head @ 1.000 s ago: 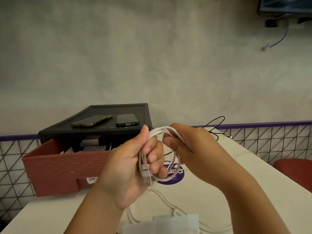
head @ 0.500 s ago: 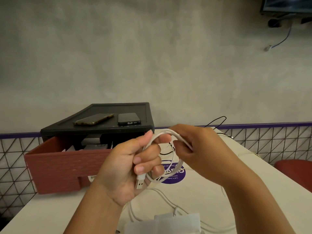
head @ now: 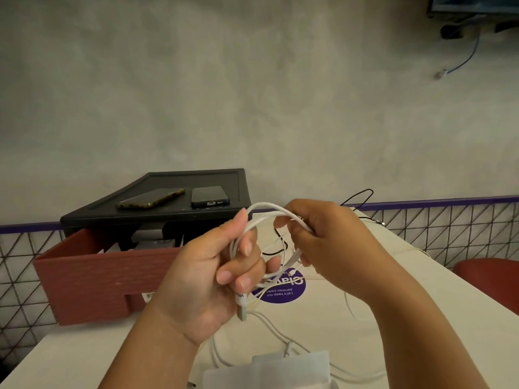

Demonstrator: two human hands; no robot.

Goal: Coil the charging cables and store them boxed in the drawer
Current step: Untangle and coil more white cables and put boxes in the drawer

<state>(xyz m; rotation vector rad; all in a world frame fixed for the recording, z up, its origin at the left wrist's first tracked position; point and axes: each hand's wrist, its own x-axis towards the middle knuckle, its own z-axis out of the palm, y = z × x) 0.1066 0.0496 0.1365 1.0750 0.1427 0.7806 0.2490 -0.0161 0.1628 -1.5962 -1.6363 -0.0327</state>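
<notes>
White tabletop (head: 449, 299), open red drawer (head: 92, 279) at its far left corner, left hand (head: 207, 279) above the middle with fingers (head: 247, 247) curled round a coiled white cable (head: 266, 206), right hand (head: 325, 237) pinching the loop's top, USB plug (head: 242, 307) below the left fist

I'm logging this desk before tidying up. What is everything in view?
cable coil: 1, white, held above the table
loose cables: several, white, on the table
black cable: at least 1, black, far table end
gold-cased phone: 1, dark, atop drawer unit
black phone: 1, black, beside it
drawer unit: 1, black, table's left
drawer: 1, red-brown, pulled open
sticker: 1, purple, table centre
pale box: 1, white, near edge
seat: 1, red, right of table
left hand: 1, grips the coil
right hand: 1, fingers pinch the coil's top
</notes>
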